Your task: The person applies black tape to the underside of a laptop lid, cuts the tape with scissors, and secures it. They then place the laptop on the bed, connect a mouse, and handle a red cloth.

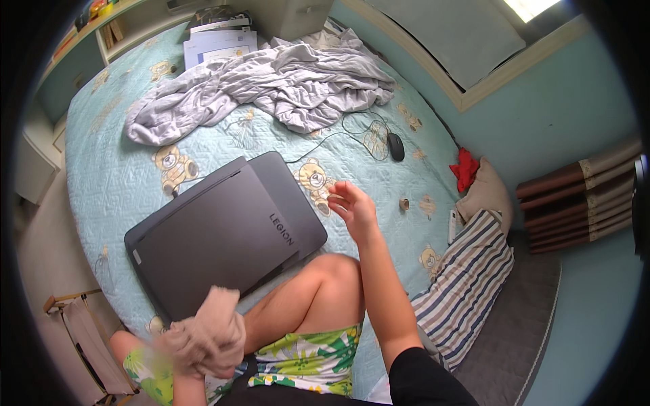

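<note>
1. The soft beige cloth, loosely bunched, is at the near left, above the person's lap; the left hand grips it from beneath, its fingers mostly covered and blurred.
2. It looks light and limp, likely to fold rather than resist; a gathered fistful at its middle should hold better than one loose corner.
3. The right hand is empty, fingers apart and slightly curled, above the pale-blue quilted bedspread with bear prints, just right of the computer.
4. The closed dark-grey laptop lies flat on the bed, far of the cloth, over a rounded dark-grey slab; whether the two are joined I cannot tell.
5. The laptop is probably stiff and fairly heavy, its smooth lid perhaps slippery and prone to scratches. Support under opposite side edges would suit it, without pressing mid-lid.
6. Mind the thin dark cable at its far right.
</note>
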`<state>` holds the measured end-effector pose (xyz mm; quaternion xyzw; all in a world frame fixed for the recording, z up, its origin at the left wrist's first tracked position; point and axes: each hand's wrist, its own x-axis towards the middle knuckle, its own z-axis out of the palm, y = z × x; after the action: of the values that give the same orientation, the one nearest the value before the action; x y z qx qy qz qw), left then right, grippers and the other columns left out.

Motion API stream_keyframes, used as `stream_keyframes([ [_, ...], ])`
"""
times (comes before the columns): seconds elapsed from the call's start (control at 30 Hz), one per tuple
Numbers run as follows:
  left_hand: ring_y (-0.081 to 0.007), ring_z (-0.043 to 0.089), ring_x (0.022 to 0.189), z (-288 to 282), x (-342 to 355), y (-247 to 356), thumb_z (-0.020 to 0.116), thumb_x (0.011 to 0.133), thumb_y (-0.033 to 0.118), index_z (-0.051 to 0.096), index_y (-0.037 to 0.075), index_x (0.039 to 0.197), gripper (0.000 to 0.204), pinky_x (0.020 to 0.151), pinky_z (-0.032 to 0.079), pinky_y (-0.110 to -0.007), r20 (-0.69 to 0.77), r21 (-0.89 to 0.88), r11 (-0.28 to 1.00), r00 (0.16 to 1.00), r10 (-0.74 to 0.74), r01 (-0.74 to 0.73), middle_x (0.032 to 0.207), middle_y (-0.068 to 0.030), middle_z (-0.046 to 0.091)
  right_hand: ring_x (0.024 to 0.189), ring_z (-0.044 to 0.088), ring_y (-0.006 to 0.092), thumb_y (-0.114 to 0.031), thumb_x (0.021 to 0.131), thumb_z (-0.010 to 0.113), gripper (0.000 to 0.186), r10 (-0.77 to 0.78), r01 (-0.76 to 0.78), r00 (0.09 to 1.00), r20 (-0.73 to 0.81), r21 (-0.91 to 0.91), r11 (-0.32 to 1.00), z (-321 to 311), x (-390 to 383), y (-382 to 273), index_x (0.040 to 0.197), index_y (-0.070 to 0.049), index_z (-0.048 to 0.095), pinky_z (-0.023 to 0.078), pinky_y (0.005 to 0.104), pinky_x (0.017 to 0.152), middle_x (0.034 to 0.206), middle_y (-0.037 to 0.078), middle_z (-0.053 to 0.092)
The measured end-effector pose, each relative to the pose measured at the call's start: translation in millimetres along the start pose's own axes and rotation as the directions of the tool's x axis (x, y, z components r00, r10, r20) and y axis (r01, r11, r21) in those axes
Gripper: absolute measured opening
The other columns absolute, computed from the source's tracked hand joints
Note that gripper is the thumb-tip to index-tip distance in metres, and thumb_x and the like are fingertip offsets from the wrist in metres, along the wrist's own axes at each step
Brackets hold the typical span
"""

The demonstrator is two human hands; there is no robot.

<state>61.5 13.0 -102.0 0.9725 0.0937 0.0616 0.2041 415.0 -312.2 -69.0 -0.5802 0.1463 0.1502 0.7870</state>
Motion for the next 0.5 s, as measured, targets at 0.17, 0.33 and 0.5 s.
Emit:
stream_keyframes([
  [0.17,-0.0240,0.057,0.079,-50,91,45,0.059,0.081,0.046,0.060,0.011,0.105,0.043,0.080,0.045,-0.035,0.621,0.028,0.968,0.763,0.179,-0.249,0.084,-0.0086,0.057,0.115,0.058,0.0371,-0.013,0.096,0.046,0.034,0.194,-0.186,0.981,0.028,0.452,0.873,-39,151,10,0.125,0.005,0.044,0.046,0.0484,0.104,0.125,0.022,0.057],
  [0.33,-0.0287,0.053,0.071,-14,131,81,0.062,0.082,0.035,0.064,0.007,0.089,0.028,0.062,0.044,-0.041,0.505,-0.062,0.977,0.838,0.207,-0.204,0.077,-0.0089,0.056,0.120,0.056,0.0406,-0.002,0.092,0.042,0.038,0.021,0.008,0.998,-0.062,0.437,0.899,-76,283,-25,0.127,0.010,0.037,0.048,0.0502,0.103,0.132,0.028,0.051],
  [0.5,-0.0293,0.057,0.078,-33,197,120,0.059,0.087,0.015,0.058,0.002,0.086,0.014,0.074,0.052,-0.038,0.332,-0.151,0.915,0.853,0.403,-0.374,0.084,-0.0129,0.057,0.123,0.054,0.0397,0.011,0.075,0.038,0.060,-0.072,0.097,0.995,-0.074,0.426,0.900,-85,317,-45,0.135,0.011,0.031,0.048,0.0472,0.103,0.136,0.028,0.046],
])
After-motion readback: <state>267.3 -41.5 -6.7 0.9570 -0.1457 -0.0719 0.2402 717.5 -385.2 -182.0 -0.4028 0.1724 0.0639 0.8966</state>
